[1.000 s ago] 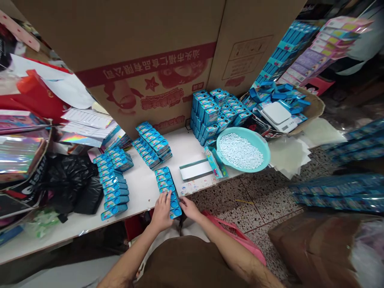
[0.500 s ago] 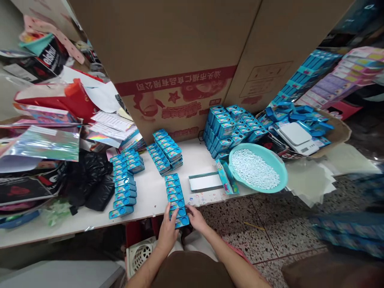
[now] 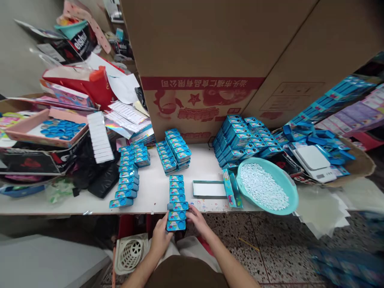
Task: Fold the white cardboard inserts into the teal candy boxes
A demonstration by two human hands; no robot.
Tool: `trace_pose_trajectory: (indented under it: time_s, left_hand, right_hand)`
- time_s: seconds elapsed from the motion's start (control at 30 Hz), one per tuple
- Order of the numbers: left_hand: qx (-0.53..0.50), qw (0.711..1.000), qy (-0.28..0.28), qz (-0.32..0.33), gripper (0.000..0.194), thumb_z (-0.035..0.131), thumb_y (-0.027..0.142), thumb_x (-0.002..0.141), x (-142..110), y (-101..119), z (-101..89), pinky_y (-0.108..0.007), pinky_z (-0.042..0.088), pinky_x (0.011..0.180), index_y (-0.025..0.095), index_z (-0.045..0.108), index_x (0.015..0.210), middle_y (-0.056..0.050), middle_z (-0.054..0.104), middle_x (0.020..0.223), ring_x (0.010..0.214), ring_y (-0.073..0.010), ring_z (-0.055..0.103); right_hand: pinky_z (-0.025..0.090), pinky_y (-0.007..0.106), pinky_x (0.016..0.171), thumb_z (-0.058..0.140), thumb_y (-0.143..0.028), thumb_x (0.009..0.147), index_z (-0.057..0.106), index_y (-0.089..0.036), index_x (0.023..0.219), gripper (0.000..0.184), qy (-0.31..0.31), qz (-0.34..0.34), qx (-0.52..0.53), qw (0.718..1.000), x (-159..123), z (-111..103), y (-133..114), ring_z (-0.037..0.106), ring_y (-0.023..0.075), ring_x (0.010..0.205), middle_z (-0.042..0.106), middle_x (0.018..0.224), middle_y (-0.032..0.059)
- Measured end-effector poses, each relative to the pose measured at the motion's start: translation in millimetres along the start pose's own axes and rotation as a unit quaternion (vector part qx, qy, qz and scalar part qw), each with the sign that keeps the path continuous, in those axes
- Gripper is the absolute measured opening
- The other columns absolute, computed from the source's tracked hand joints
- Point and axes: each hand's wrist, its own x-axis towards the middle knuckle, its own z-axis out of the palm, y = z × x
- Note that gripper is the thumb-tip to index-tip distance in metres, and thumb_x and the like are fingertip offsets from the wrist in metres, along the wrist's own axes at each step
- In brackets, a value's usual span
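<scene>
A row of small blue boxes (image 3: pixel 177 191), each with a round recess on top, runs toward me to the table's front edge. At its near end, a few blue boxes (image 3: pixel 177 216) lie side by side between my hands, past the edge. My left hand (image 3: pixel 161 234) presses on their left ends, fingers closed against them. My right hand (image 3: pixel 196 220) grips their right ends, its fingertips beside the upper box. To the right of the row lies an open shallow tray (image 3: pixel 209 189), with a turquoise printed carton (image 3: pixel 229 188) against its right end.
A turquoise basin (image 3: pixel 292 188) of small white pellets stands at right, before stacked blue boxes (image 3: pixel 237 136) and a white scale (image 3: pixel 315 160). More blue boxes (image 3: pixel 127 180) are lined up at left. Large cardboard (image 3: pixel 195 48) walls the back. A pink tray (image 3: pixel 27 130) holds blue pieces.
The view has shifted, moving most things rightward. My left hand has come off the box tops to their left ends. At left, a shiny sheet no longer covers the pink tray.
</scene>
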Motion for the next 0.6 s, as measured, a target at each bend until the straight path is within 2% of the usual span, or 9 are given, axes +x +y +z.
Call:
trace_pose_trajectory:
  time_s: [0.17,0.23,0.37,0.47,0.6]
  left_hand:
    - [0.026,0.999,-0.037,0.03,0.075,0.051,0.008,0.07,-0.8,-5.9,-6.9,-0.042,0.047,0.09,0.024,0.035,0.142,-0.007,0.063,0.105,0.099,-0.0228,0.056]
    - [0.035,0.997,-0.047,0.051,0.074,0.052,0.009,0.072,0.6,-9.6,-10.3,-0.041,0.047,0.09,0.024,0.034,0.142,-0.008,0.062,0.106,0.098,-0.0221,0.056]
    - [0.07,0.991,-0.08,0.082,0.071,0.054,0.013,0.076,6.1,-12.1,-21.4,-0.04,0.046,0.09,0.027,0.033,0.142,-0.007,0.06,0.108,0.101,-0.0225,0.052]
    - [0.099,0.988,-0.09,0.077,0.072,0.055,0.014,0.076,9.6,-10.5,-30.5,-0.041,0.045,0.092,0.03,0.033,0.142,-0.006,0.059,0.106,0.103,-0.0229,0.051]
    - [0.09,0.986,-0.116,0.073,0.073,0.057,0.015,0.075,11.9,-6.8,-37.7,-0.04,0.046,0.091,0.03,0.033,0.143,-0.005,0.059,0.106,0.101,-0.0228,0.052]
  right_hand:
    - [0.05,0.041,0.088,0.065,-0.052,0.071,0.053,-0.022,0.115,0.055,0.017,-0.044,-0.008,0.999,8.0,7.2,7.2,0.062,0.0263,0.104,0.066,0.113,0.0085]
    - [0.049,0.04,0.09,0.066,-0.054,0.07,0.05,-0.022,0.12,0.062,0.034,-0.033,-0.048,0.998,11.2,9.8,10.4,0.062,0.0257,0.105,0.065,0.116,0.0091]
    - [0.046,0.04,0.094,0.072,-0.055,0.062,0.033,-0.02,0.136,0.09,0.086,0.02,-0.12,0.989,16.7,14.4,11.2,0.058,0.0265,0.111,0.058,0.126,0.0133]
    - [0.045,0.041,0.095,0.072,-0.056,0.061,0.031,-0.019,0.137,0.093,0.093,0.032,-0.137,0.986,17.9,15.8,10.6,0.059,0.0271,0.11,0.059,0.123,0.0135]
    - [0.044,0.042,0.096,0.078,-0.05,0.056,0.034,-0.021,0.135,0.094,0.06,-0.049,-0.152,0.985,11.2,9.0,14.5,0.054,0.0287,0.116,0.054,0.129,0.0133]
